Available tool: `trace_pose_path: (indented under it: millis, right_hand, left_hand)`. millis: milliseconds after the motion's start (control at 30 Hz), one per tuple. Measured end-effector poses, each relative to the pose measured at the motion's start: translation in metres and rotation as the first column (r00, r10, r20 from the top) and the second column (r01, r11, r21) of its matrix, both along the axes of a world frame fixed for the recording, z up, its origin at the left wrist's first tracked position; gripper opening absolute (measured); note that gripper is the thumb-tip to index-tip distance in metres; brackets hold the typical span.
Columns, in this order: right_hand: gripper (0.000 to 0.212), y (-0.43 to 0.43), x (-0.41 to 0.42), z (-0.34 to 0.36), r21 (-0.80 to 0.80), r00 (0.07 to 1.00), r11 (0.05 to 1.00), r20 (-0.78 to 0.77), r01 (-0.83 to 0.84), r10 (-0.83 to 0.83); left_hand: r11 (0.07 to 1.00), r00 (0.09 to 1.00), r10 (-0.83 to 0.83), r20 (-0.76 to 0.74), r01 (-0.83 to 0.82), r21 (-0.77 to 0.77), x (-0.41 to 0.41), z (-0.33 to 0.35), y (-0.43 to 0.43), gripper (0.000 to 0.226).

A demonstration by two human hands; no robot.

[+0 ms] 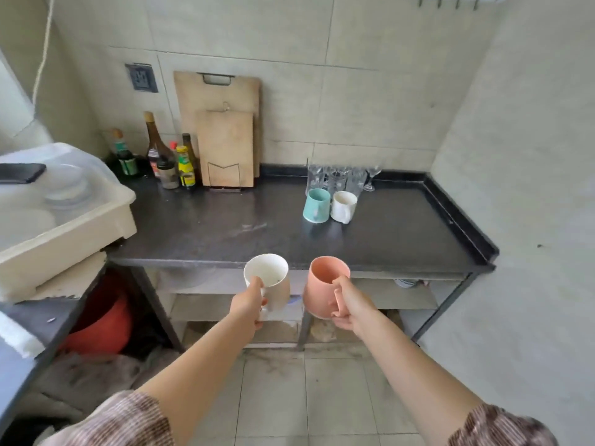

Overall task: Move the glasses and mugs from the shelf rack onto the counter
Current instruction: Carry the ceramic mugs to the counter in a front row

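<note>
You held a white mug (269, 278) by its handle in your left hand (249, 305) and a pink mug (323, 286) in your right (346, 305), both short of the counter (225, 226); glasses (338, 178) and two mugs (330, 206) already stood there

We see two mugs (330, 206) side by side on the counter (225, 226), with the glasses (341, 178) just behind them at 12 o'clock. The bottles (167, 159) stand far off at 9 o'clock, and two cutting boards (225, 136) lean on the wall beside them.
</note>
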State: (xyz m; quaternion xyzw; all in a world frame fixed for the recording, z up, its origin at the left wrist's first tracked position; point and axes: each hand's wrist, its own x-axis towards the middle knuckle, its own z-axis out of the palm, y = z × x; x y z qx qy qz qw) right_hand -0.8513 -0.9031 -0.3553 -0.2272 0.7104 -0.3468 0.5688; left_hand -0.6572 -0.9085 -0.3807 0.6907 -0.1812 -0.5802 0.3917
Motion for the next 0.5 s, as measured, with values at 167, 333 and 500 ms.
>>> trace_pose_path:
  millis: [167,333,500]
  right_hand:
    - [0.023,-0.053,-0.053,-0.004,0.031,0.994,0.993,-0.008,0.112,-0.112]
    - [0.022,-0.105,-0.103,-0.007,0.034,0.978,0.978,0.004,0.208,-0.208]
    - [0.021,-0.172,-0.157,-0.015,0.023,0.974,0.974,-0.022,0.226,-0.226]
  left_hand:
    - [0.994,0.994,-0.113,0.002,0.113,0.013,-0.054,-0.006,-0.068,0.043]
    - [0.986,0.986,-0.166,0.011,0.166,0.014,-0.107,-0.016,-0.129,0.041]
    - [0.981,0.979,-0.192,0.064,0.191,0.023,-0.167,-0.028,-0.19,0.039]
